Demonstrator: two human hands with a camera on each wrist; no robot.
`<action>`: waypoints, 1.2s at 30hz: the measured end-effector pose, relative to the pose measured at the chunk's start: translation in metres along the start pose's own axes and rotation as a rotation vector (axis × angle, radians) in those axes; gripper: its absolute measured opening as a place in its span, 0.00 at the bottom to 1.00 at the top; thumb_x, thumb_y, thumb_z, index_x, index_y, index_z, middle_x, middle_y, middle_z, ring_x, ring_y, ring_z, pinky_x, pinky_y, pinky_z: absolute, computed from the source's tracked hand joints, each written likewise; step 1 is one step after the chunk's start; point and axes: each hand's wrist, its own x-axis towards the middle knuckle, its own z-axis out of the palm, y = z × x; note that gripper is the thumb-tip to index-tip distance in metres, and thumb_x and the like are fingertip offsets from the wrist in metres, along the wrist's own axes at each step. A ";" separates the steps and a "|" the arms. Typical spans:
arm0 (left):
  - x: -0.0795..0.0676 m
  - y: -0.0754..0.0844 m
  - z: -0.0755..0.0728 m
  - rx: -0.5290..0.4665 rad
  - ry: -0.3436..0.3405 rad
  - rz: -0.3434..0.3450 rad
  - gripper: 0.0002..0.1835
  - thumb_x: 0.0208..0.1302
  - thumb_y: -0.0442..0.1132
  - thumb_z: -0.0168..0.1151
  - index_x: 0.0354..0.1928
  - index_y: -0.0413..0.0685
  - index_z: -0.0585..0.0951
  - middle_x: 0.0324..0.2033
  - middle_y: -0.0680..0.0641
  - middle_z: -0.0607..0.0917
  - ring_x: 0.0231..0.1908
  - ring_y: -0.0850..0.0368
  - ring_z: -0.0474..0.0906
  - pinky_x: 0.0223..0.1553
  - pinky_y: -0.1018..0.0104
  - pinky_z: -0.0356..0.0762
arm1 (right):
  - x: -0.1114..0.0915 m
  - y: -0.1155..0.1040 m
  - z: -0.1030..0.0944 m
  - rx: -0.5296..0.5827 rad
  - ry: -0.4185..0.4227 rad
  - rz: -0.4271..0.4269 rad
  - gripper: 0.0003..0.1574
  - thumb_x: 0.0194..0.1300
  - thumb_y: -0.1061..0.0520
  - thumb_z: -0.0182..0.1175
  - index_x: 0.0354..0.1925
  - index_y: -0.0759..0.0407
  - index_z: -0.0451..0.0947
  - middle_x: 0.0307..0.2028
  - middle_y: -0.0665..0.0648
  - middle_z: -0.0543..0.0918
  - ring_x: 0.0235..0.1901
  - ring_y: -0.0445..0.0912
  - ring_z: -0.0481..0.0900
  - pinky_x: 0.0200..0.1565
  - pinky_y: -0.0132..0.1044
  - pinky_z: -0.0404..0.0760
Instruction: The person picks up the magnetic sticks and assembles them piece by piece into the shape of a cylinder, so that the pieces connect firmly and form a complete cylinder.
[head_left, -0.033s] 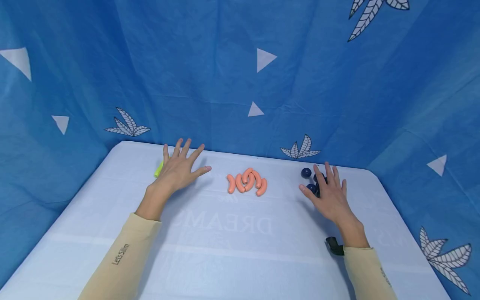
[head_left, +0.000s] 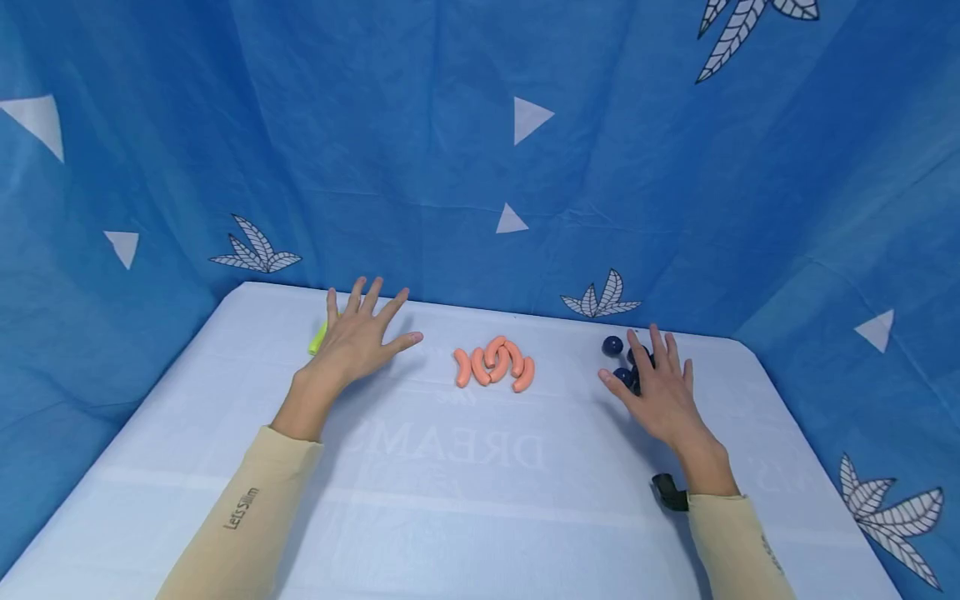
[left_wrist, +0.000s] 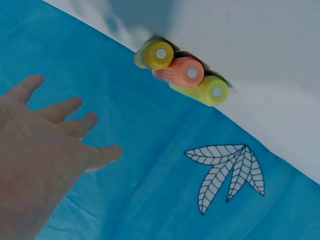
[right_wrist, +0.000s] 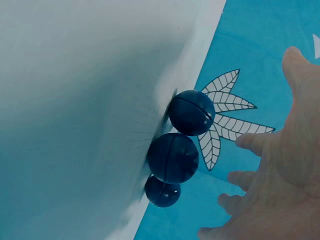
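In the head view my left hand (head_left: 356, 337) hovers over the back left of the table, fingers spread and nothing held. A lime-green cylinder (head_left: 318, 337) peeks out beside it. The left wrist view shows a yellow cylinder (left_wrist: 159, 55), a salmon one (left_wrist: 187, 73) and a lime one (left_wrist: 212, 91) side by side, each with a pale round spot on its end. At the back right, my right hand (head_left: 660, 387) is spread above several dark blue balls (head_left: 612, 346), partly hiding them. Seams run around these balls (right_wrist: 173, 158) in the right wrist view.
Several curved pink sausages (head_left: 498, 364) lie in a group between the hands. A white cloth with faint lettering covers the table (head_left: 450, 500). Blue curtains (head_left: 450, 150) rise along its back and sides. A small black piece (head_left: 669, 492) sits at the right cuff.
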 end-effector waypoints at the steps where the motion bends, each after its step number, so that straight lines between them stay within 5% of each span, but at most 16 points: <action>1: 0.000 0.000 0.000 0.000 0.001 0.001 0.47 0.74 0.72 0.51 0.85 0.61 0.53 0.84 0.34 0.45 0.83 0.31 0.32 0.73 0.23 0.20 | 0.000 0.000 0.000 -0.001 0.000 -0.001 0.62 0.72 0.23 0.53 0.85 0.54 0.44 0.84 0.70 0.37 0.82 0.71 0.30 0.71 0.81 0.35; 11: 0.001 0.004 -0.001 -0.001 -0.012 0.012 0.46 0.74 0.70 0.54 0.85 0.59 0.55 0.83 0.33 0.48 0.83 0.31 0.35 0.74 0.22 0.24 | 0.000 0.002 0.001 0.001 -0.005 -0.004 0.61 0.73 0.25 0.54 0.85 0.58 0.47 0.83 0.72 0.41 0.82 0.71 0.33 0.71 0.81 0.37; 16: -0.001 0.021 0.004 0.046 -0.026 0.037 0.42 0.75 0.65 0.57 0.82 0.53 0.62 0.82 0.33 0.54 0.82 0.31 0.42 0.75 0.23 0.32 | 0.002 0.002 0.003 0.015 0.027 -0.018 0.57 0.73 0.32 0.60 0.83 0.60 0.52 0.82 0.73 0.48 0.82 0.70 0.41 0.72 0.80 0.43; 22: -0.004 0.049 0.021 0.026 -0.094 0.149 0.41 0.74 0.60 0.62 0.81 0.51 0.65 0.81 0.36 0.59 0.82 0.33 0.47 0.76 0.25 0.40 | 0.003 0.001 0.003 0.014 0.018 -0.024 0.53 0.74 0.38 0.64 0.81 0.63 0.56 0.80 0.75 0.54 0.81 0.71 0.45 0.72 0.79 0.46; 30: -0.007 0.061 0.038 -0.032 -0.156 0.265 0.39 0.75 0.55 0.64 0.81 0.52 0.65 0.82 0.40 0.60 0.83 0.38 0.48 0.78 0.30 0.45 | 0.003 0.003 0.004 0.027 -0.010 -0.048 0.47 0.74 0.45 0.66 0.78 0.68 0.62 0.77 0.76 0.60 0.80 0.72 0.48 0.72 0.78 0.48; 36: -0.007 0.065 0.042 -0.089 -0.086 0.370 0.26 0.71 0.44 0.70 0.68 0.45 0.80 0.70 0.41 0.78 0.76 0.40 0.66 0.72 0.37 0.65 | 0.002 0.003 0.004 0.023 -0.012 -0.087 0.32 0.68 0.65 0.70 0.68 0.67 0.76 0.71 0.75 0.72 0.77 0.72 0.58 0.71 0.73 0.60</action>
